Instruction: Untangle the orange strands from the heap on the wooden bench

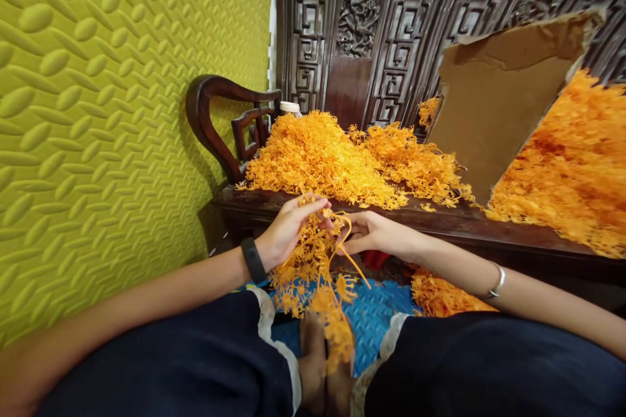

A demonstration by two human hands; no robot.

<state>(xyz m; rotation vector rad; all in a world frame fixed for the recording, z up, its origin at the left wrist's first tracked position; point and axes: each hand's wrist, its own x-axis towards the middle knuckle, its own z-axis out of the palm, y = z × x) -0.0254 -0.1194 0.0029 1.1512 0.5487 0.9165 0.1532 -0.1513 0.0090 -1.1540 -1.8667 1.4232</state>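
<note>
My left hand [299, 225], with a black band at its wrist, is closed around a bunch of orange plastic flower pieces [306, 273] that hangs down between my knees. Facing it, my right hand [366, 232] pinches a thin orange plastic strand [356, 264] with thumb and fingers. The strand loops up toward my left fingertips, and its loose end points down to the right. Just beyond both hands, a big pile of the same orange pieces [317, 156] lies on the dark wooden bench [274, 201].
A cardboard sheet [508, 91] leans on the carved backrest, with more orange pieces [577, 169] to its right. A white-lidded container [289, 107] stands behind the pile. A yellow textured wall [122, 111] is close on the left. Orange pieces [447, 293] also lie below the bench, near the blue mat [381, 313].
</note>
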